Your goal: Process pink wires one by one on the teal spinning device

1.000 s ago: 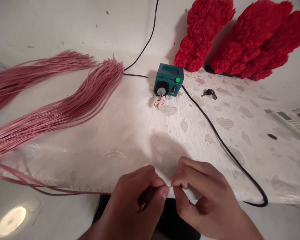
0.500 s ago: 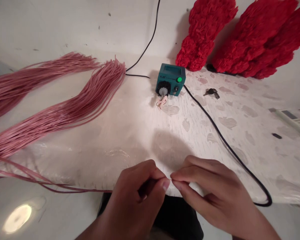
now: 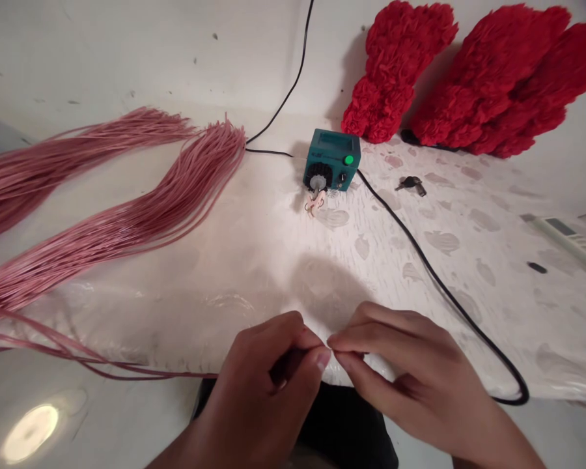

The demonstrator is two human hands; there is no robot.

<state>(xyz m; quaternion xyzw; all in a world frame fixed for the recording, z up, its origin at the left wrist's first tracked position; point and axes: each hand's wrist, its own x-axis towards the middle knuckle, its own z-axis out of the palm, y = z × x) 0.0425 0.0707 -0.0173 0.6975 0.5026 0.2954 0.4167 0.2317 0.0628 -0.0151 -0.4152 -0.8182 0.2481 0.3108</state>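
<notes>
My left hand is closed over the table's front edge, thumb and forefinger pinched. Several loose pink cords run from the left up to this hand and go out of sight behind it. Fingertips nearly touching it, my right hand is pinched closed too; what lies between its fingers is too small to make out. Beyond the hands stands a small teal machine with a green button, a black knob and a pale pink piece at its front.
Two thick bundles of pink cords lie on the left. Red ruffled flower bunches lean at the back right. A black cable curves across the table to its front edge. Keys and a calculator lie to the right.
The right hand's fingertips have moved slightly left, closer to the left hand's. The view has shifted a little; both hands keep their pinches.
</notes>
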